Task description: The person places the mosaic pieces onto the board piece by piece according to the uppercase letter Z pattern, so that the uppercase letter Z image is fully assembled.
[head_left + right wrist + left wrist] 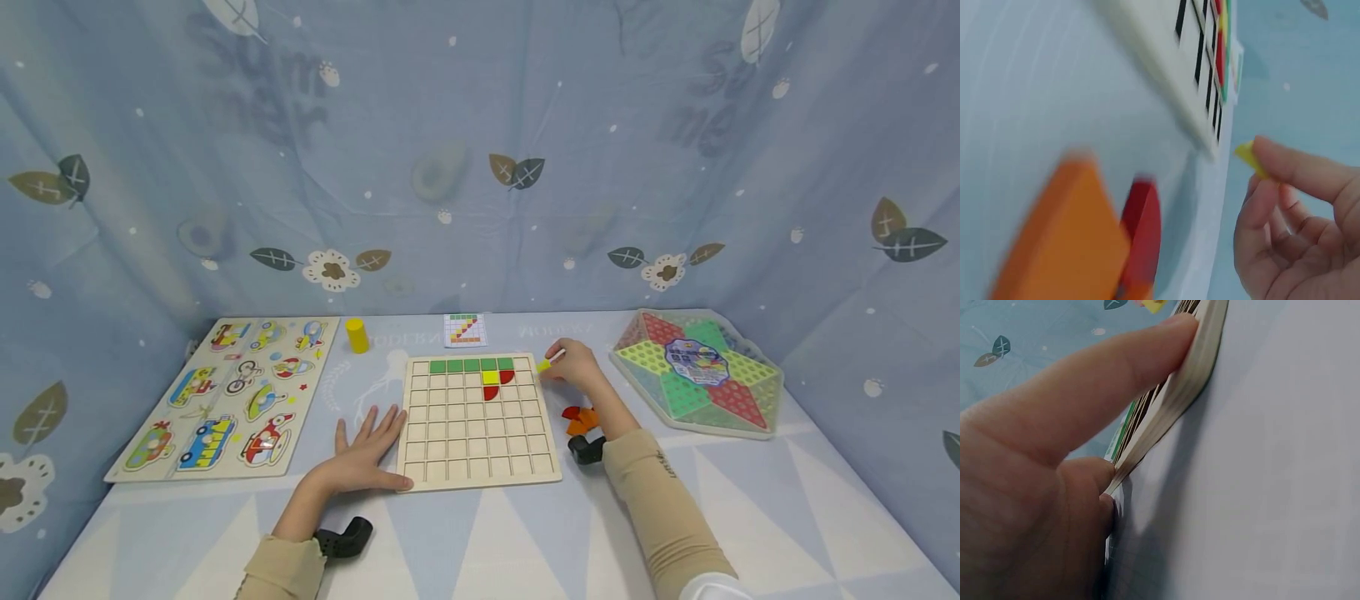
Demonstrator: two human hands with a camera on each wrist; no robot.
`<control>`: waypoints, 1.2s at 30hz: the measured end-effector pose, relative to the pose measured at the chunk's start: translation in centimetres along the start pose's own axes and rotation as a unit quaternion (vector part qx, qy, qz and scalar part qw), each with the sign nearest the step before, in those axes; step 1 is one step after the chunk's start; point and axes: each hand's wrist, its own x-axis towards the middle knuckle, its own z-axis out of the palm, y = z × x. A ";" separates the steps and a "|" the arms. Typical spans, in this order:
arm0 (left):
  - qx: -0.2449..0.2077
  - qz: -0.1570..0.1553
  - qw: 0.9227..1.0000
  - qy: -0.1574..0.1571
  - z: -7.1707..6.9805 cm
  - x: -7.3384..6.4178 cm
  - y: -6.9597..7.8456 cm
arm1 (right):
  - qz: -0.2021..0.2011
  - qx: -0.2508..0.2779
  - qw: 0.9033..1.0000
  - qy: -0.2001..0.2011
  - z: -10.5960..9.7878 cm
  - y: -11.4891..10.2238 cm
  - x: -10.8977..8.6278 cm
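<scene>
A wooden grid board (457,454) lies in the middle, with a row of green square tiles (471,365) near its far edge. Below that row sit a yellow square tile (490,377) and two red rounded pieces (507,377). My left hand (363,462) is spread flat at the board's left side, its thumb on the near left corner. Just off the far right corner, my right hand (573,367) pinches a small yellow tile (1247,155) between thumb and fingers. Orange pieces (581,425) and a red piece (1142,222) lie right of the board, below that hand.
Behind the board lies a small pattern card (465,331), and a yellow cylinder (357,336) stands to its left. A vehicle picture puzzle (225,400) is at the left, a clear-lidded box of coloured pieces (697,371) at the right. Patterned cloth (480,167) hangs behind.
</scene>
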 end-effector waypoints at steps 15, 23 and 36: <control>-0.001 0.004 1.000 0.003 0.0 0.0 -0.2 | -0.044 0.165 0.972 -0.162 5.7 -4.3 -0.6; -0.001 0.005 1.000 0.000 0.0 0.1 0.0 | -0.073 0.030 0.989 -0.125 7.5 -4.9 -0.4; 0.000 0.003 1.000 0.001 -0.1 0.1 0.1 | -0.123 -0.069 0.983 -0.118 7.3 -5.4 -0.8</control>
